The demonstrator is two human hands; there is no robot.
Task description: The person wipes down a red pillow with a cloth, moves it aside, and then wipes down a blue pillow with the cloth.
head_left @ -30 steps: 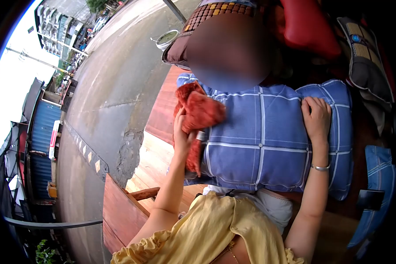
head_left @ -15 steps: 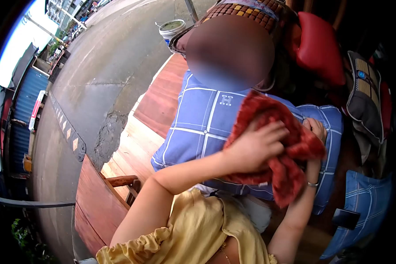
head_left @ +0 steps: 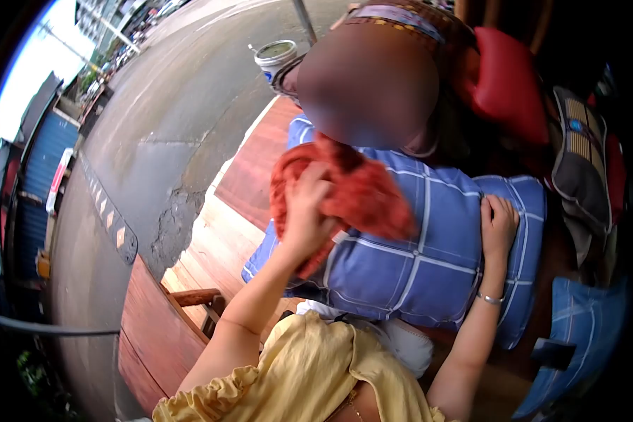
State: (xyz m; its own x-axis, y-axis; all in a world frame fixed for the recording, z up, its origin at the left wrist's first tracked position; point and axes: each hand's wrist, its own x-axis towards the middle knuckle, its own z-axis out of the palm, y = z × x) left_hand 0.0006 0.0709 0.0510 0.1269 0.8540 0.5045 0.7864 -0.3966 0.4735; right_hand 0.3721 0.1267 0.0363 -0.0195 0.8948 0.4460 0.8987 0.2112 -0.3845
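Observation:
A blue cushion [head_left: 380, 281] with white check lines lies in front of me. My left hand [head_left: 309, 211] is closed on a red fluffy cloth [head_left: 373, 197], bunched over the cushion's left and far part; motion smears the cloth slightly. On the cushion's right side, my right hand [head_left: 499, 221] has its fingers bent over the edge, beside a second blue checked cushion [head_left: 526, 260]. A bracelet circles that wrist. A large blurred round patch hides whatever is just beyond the cushions.
A wooden bench top [head_left: 253, 169] runs under the cushions, with a wooden chair back [head_left: 155, 330] at left. A white bucket [head_left: 274, 60] stands beyond, near the pavement. At right are a red cushion [head_left: 510, 88], a grey bag-like item [head_left: 584, 162] and blue checked fabric [head_left: 580, 330] with a dark flat object [head_left: 553, 353].
My left hand has swept the red cloth leftward and away across the cushion, uncovering its right part. My right hand stays at the right edge, now in full view.

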